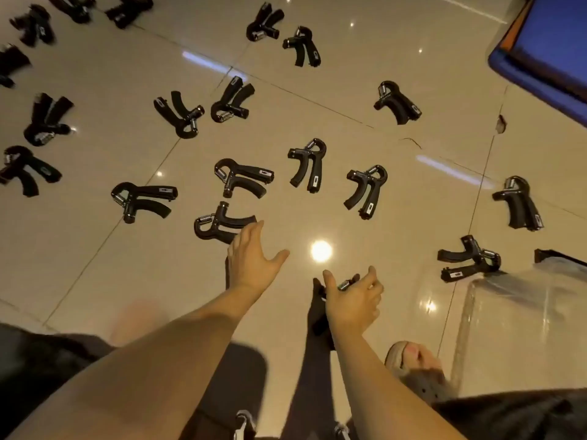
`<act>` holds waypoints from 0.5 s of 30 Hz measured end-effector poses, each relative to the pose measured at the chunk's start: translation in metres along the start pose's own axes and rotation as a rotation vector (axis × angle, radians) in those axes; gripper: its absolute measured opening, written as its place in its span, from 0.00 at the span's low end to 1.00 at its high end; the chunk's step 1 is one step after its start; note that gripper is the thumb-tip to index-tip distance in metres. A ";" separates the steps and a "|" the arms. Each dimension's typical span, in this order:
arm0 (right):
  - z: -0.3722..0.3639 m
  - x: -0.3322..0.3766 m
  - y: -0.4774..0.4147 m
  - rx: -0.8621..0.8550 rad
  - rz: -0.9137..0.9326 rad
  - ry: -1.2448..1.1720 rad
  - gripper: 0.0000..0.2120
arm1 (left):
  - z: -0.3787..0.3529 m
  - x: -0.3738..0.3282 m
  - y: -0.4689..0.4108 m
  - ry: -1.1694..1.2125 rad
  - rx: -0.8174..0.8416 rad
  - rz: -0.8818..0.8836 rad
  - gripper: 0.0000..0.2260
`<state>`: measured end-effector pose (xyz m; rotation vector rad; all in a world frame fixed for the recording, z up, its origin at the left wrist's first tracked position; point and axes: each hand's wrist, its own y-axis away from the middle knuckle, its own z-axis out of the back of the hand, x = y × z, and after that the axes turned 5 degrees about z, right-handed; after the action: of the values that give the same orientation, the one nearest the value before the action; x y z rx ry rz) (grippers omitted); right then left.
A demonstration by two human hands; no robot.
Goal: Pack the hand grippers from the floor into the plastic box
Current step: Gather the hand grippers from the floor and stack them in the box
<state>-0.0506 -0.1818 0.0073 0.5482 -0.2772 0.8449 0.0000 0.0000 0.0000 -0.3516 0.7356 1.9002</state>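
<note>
1. floor: glossy tile, fills the view and carries nearly all of the stock.
2. plastic box: clear, at 4 o'clock. glare covers its walls. contents cannot be read, and no unit shows plainly inside.
3. blue panel: at 1 o'clock, well apart from the work; no obstruction.
4. hand grippers: roughly two dozen black units lie scattered from 9 o'clock through 12 to 3 o'clock, mostly apart, a few in close pairs. judgement: packing is at an early stage and the bulk is left to do.
5. sandalled foot: at 5 o'clock, between the right forearm and the box. it sits close to the short path into the box.
6. left hand: just below centre, fingers straight and spread wide, holding nothing. it points to 11 o'clock at the nearest gripper. fingertips overlap its handle; contact cannot be confirmed.
7. right hand: at 6 o'clock, fingers curled round a held gripper, spring end showing above the palm.
8. box-side gripper: just beside the box's far corner.
9. floor chip: small debris at 2 o'clock, clear of all units.
</note>
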 end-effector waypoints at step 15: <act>-0.053 -0.056 0.003 -0.146 0.140 0.058 0.46 | 0.006 0.075 -0.048 -0.206 -0.060 -0.204 0.49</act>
<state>-0.0881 -0.1858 -0.0604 0.3699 -0.3238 0.9660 0.0113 0.0721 -0.0524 -0.2531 0.4872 1.7363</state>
